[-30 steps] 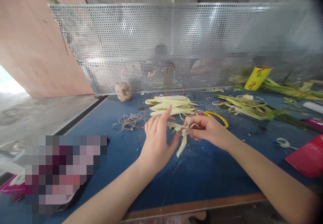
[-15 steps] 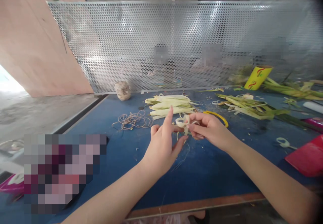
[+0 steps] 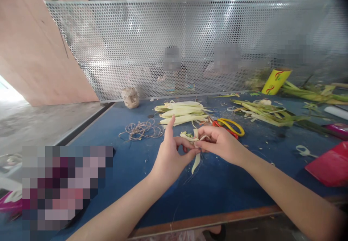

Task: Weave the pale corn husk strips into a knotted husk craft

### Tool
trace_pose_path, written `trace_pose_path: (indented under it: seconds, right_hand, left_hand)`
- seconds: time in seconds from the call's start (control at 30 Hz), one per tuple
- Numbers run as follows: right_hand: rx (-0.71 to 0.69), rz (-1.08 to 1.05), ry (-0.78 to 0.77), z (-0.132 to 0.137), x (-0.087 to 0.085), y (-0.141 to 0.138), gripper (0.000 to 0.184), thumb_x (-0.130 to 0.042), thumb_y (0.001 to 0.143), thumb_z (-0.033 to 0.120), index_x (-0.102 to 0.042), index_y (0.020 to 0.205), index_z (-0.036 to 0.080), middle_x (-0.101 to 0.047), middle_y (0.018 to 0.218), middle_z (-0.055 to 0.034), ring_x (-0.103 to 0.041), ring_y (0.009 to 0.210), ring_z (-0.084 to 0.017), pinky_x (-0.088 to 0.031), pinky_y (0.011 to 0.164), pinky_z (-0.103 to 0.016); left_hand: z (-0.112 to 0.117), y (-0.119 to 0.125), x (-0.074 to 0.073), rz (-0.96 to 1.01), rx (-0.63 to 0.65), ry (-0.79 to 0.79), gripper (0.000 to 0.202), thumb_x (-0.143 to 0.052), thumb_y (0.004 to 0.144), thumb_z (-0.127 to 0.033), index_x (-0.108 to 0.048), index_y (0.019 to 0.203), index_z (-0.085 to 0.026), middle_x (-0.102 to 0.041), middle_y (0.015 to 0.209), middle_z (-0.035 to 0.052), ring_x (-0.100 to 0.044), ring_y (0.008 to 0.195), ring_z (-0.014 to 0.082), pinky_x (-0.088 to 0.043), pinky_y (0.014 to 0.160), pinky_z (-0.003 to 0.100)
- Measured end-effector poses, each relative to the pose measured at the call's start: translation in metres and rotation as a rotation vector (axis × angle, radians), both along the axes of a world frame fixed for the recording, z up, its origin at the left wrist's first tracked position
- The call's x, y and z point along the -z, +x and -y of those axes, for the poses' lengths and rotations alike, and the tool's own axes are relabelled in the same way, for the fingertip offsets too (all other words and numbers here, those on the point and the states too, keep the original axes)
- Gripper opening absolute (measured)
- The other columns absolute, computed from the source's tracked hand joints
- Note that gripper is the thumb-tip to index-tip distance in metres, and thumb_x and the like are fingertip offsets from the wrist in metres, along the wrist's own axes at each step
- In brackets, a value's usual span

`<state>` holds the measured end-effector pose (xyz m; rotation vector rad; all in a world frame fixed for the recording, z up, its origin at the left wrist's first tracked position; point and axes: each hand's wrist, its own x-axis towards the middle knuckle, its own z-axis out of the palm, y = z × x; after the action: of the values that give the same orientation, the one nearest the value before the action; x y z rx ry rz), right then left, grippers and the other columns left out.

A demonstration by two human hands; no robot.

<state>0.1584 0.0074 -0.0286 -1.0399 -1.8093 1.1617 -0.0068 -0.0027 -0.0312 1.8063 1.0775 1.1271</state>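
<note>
Between my two hands is a small piece made of pale corn husk strips (image 3: 196, 163), with a loose strip hanging down from it. My left hand (image 3: 171, 154) pinches it from the left between thumb and fingers, one finger pointing up. From the right, my right hand (image 3: 219, 142) pinches the same husk strips with thumb and fingertips. Just beyond the hands lies a stack of pale green corn husks (image 3: 182, 112). Scissors with yellow and red handles (image 3: 232, 127) rest beside my right hand. A loose tangle of thin brown string (image 3: 141, 129) lies to the left.
A perforated metal screen (image 3: 114, 52) closes off the table's far side, with people blurred behind it. On the blue table (image 3: 130, 183) stand a wrapped roll (image 3: 130, 98) and a yellow tube (image 3: 276, 82). More husks (image 3: 263, 112) and a red container (image 3: 327, 165) are at right.
Both hands have shifted slightly; the husk piece has turned, and a strip now hangs below it. The loop seen before is flattened. More of the scissors shows. The view has shifted a little.
</note>
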Motion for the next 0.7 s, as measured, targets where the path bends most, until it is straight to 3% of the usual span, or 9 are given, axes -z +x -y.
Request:
trace_pose_path:
  seconds: [0.1,0.27,0.37,0.47,0.57,0.7]
  right_hand:
    - [-0.01,-0.043,-0.018,0.001,-0.002,-0.001,0.013,-0.057,0.078,0.027,-0.05,0.075,0.017,-0.054,0.059,0.0029,-0.051,0.055,-0.008,-0.04,0.051,-0.019]
    - [-0.015,-0.058,-0.018,-0.001,-0.004,0.0,0.015,-0.056,0.079,0.03,-0.051,0.074,0.017,-0.05,0.054,0.0045,-0.047,0.049,-0.006,-0.037,0.047,-0.018]
    - [-0.028,-0.056,-0.034,-0.003,-0.004,0.002,0.015,-0.056,0.08,0.031,-0.053,0.078,0.017,-0.052,0.056,0.0039,-0.047,0.049,-0.006,-0.037,0.047,-0.018]
    - [-0.021,-0.056,-0.022,-0.003,-0.003,0.003,0.015,-0.056,0.08,0.032,-0.056,0.081,0.017,-0.055,0.058,0.0023,-0.05,0.052,-0.007,-0.04,0.051,-0.019]
    - [-0.032,-0.059,-0.002,-0.001,-0.003,0.002,0.014,-0.055,0.08,0.031,-0.057,0.08,0.017,-0.055,0.059,0.0018,-0.053,0.055,-0.009,-0.044,0.056,-0.021]
    - [-0.004,-0.027,0.027,0.001,-0.005,0.002,0.011,-0.054,0.08,0.028,-0.056,0.077,0.018,-0.053,0.056,0.0028,-0.05,0.052,-0.008,-0.042,0.052,-0.02]
  left_hand:
    - [0.003,0.001,0.001,0.02,0.051,0.018,0.095,-0.064,0.068,-0.017,0.001,0.138,-0.016,-0.059,0.063,-0.0035,-0.052,0.058,0.0122,-0.043,0.06,0.028]
    - [0.007,0.0,0.0,-0.076,0.087,0.22,0.087,-0.058,0.072,-0.011,-0.001,0.138,-0.019,-0.056,0.064,-0.0043,-0.05,0.06,0.0115,-0.044,0.063,0.027]
    - [0.007,-0.003,-0.003,-0.148,0.003,0.449,0.077,-0.056,0.073,-0.013,-0.011,0.135,-0.019,-0.053,0.068,-0.0033,-0.051,0.066,0.0124,-0.044,0.072,0.031]
    - [0.005,-0.008,-0.006,-0.185,-0.154,0.644,0.066,-0.057,0.073,-0.016,-0.023,0.13,-0.018,-0.053,0.085,0.0026,-0.052,0.082,0.0157,-0.04,0.083,0.038]
    - [0.002,-0.01,-0.007,-0.205,-0.129,0.614,0.061,-0.054,0.078,-0.016,-0.021,0.129,-0.019,-0.056,0.092,0.0044,-0.053,0.092,0.0176,-0.035,0.091,0.043]
    - [0.0,-0.008,-0.006,-0.197,-0.006,0.391,0.062,-0.052,0.081,-0.02,-0.016,0.131,-0.022,-0.058,0.08,-0.001,-0.057,0.083,0.0158,-0.035,0.092,0.046]
